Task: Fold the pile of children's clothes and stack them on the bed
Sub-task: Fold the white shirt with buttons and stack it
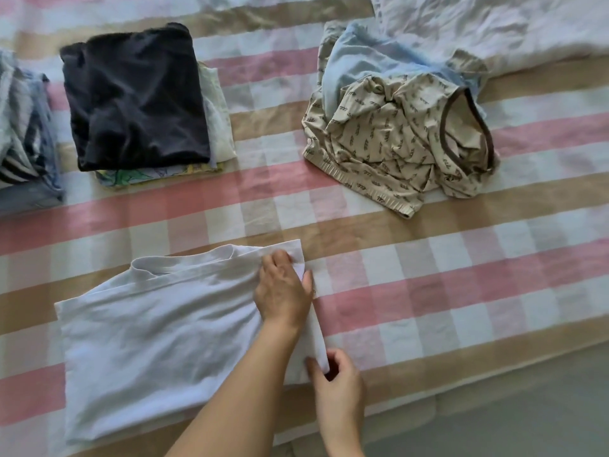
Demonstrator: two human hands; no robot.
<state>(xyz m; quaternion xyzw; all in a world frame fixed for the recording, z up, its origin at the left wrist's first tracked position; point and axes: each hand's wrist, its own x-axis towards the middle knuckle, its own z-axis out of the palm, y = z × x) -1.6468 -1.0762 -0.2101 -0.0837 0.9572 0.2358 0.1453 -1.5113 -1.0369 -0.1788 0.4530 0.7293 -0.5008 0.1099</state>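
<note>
Leftward on the checked bedspread (428, 291) sit finished work: a striped pile (23, 127), then a black-topped stack (135, 97). White T-shirt (158, 331) lies flat, near side; left hand (283, 291) grips its right shoulder edge, right hand (339, 387) pinches the hem corner below, probably to turn that side inward. Unfolded beige printed garments (389, 143) wait far right, well apart.

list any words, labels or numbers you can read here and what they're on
No text can be read.
Beige printed garment: small brown marks repeat across it, too small and blurred to tell whether they are letters.
Colourful garment under the black folded top: part of a picture print shows, with no words visible.
White shirt: no print or label shows.
</note>
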